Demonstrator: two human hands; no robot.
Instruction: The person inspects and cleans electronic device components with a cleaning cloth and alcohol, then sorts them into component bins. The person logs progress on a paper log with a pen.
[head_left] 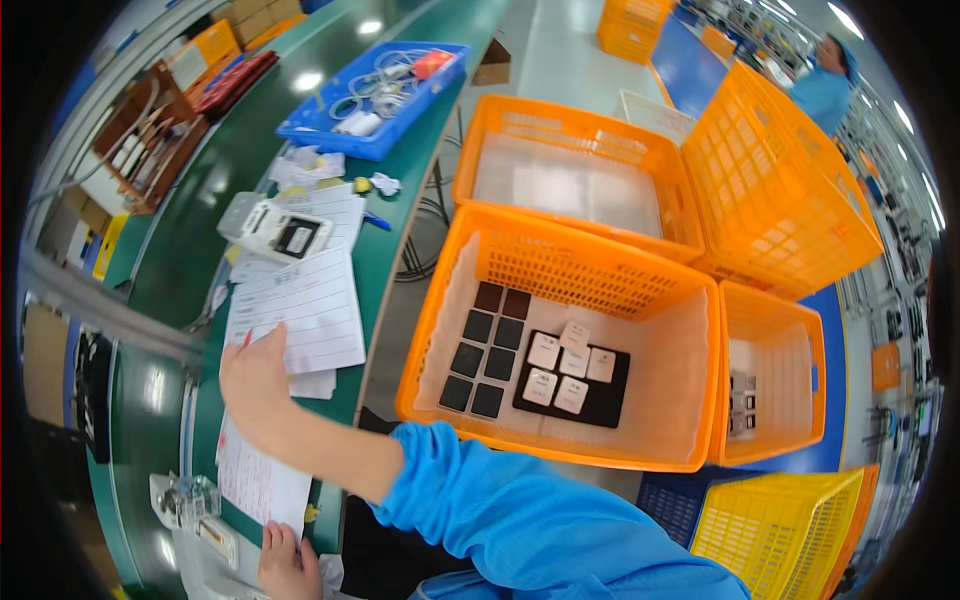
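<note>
My right hand (258,375) reaches over the workbench, fingers closed around a thin red pen (247,339), of which only a short piece shows. Under its fingertips lie printed paper forms (315,300), one overlapping another. Nearer to me is a handwritten sheet (265,480), its top part hidden by my right hand and forearm. At that sheet's near edge, my left hand (288,570) has its fingers and thumb closed on the paper. Just beyond the forms sits a white device (290,232) with a dark square screen, beside a blue pen (377,221).
Right of the bench, an orange crate (560,452) holds dark square pieces (467,360) and several small white boxes (573,362) on a black pad. More orange crates (580,125) surround it. A blue tray (350,145) of cables stands farther along. A person (822,90) in blue is far right.
</note>
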